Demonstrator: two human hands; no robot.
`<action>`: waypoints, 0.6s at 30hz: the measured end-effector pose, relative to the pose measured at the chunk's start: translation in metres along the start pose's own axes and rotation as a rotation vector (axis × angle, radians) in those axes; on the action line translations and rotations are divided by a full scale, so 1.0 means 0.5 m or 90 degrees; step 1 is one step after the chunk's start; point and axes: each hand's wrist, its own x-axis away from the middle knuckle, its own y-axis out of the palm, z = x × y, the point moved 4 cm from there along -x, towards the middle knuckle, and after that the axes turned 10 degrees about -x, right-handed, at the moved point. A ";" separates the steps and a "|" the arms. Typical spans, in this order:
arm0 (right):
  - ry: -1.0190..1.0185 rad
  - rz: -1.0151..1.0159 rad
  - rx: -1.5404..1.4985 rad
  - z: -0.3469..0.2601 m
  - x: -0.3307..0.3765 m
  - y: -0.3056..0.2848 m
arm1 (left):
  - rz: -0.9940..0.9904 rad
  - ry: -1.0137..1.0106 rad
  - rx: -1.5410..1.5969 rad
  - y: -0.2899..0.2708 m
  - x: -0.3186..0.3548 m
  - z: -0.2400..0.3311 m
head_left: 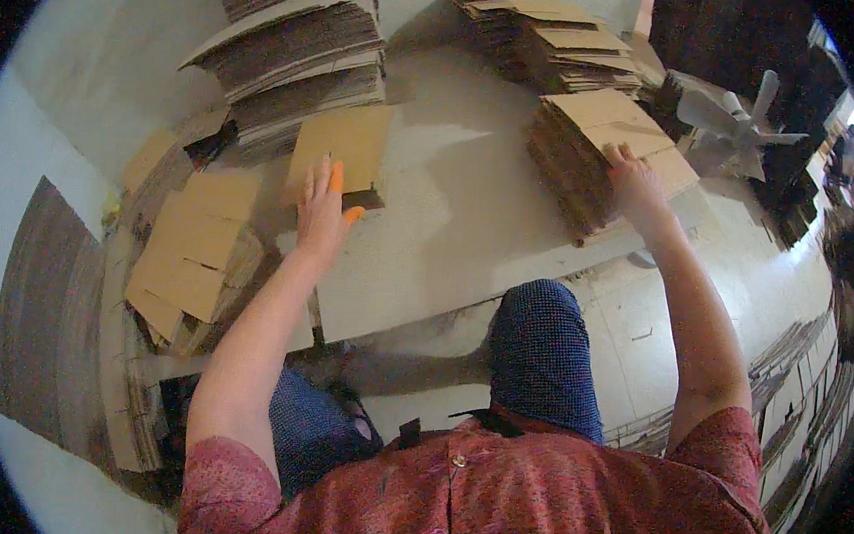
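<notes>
My left hand (320, 220) lies at the near edge of a low stack of flat cardboard pieces (357, 141), fingers stretched out over the top piece. Orange covers show on its thumb and one finger. On the right, a taller, leaning stack of cardboard pieces (580, 174) stands on the pale work surface. My right hand (640, 188) rests on its top cardboard piece (609, 119), the fingers slightly bent and apart. The right thumb is hidden, and I see nothing lifted in either hand.
Tall cardboard stacks (302, 66) rise at the back left, and more cardboard piles (565, 42) stand at the back right. Further pieces (193, 239) lie at the left. A fan with pale blades (739, 123) is at the right. Cardboard bundles (787, 406) line the lower right.
</notes>
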 end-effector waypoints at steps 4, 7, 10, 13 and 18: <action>0.002 -0.047 -0.023 -0.040 0.000 -0.017 | -0.160 -0.087 0.188 0.033 -0.039 -0.066; -0.043 0.128 -0.105 -0.090 0.033 -0.044 | -0.038 -0.050 0.346 0.038 -0.061 -0.126; -0.115 0.158 -0.396 -0.156 0.078 -0.047 | -0.086 -0.071 0.258 -0.001 -0.078 -0.084; -0.169 0.017 -0.647 -0.264 0.149 0.006 | -0.063 0.018 0.240 0.009 -0.074 -0.109; -0.044 -0.261 -0.832 -0.379 0.241 0.067 | -0.128 -0.163 0.393 -0.060 -0.093 -0.122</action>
